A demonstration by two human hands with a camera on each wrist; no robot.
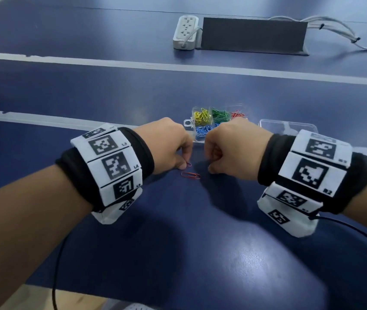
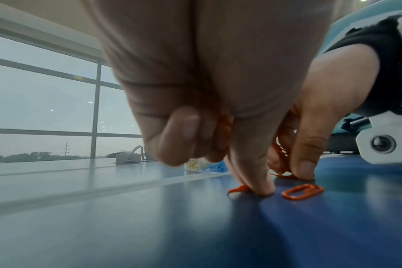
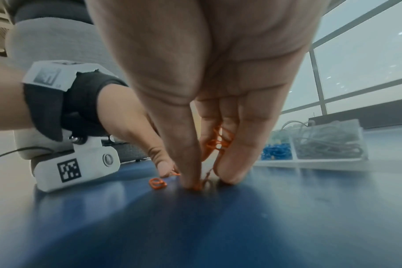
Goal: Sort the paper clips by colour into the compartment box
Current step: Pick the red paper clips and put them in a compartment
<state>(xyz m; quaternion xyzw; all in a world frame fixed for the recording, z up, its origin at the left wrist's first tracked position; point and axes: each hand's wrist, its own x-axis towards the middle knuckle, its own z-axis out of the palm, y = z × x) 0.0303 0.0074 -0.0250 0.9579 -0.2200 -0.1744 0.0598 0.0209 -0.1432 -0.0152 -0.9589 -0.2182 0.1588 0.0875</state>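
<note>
On the dark blue bench (image 1: 133, 253), the left hand (image 1: 169, 146) pinches one orange wire paper clip (image 1: 188, 164). Another orange clip (image 1: 190, 175) lies loose between. The right hand (image 1: 231, 148) curls around several orange clips (image 3: 218, 143). The clear plastic compartment box (image 1: 217, 121) sits just behind.

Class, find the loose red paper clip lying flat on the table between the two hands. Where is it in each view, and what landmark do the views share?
Head: loose clip, centre, just nearer than both hands.
Left wrist: loose clip, lower right, right of the thumb tip.
Right wrist: loose clip, lower left of centre.
Shared landmark: the blue clips in the box.
</note>
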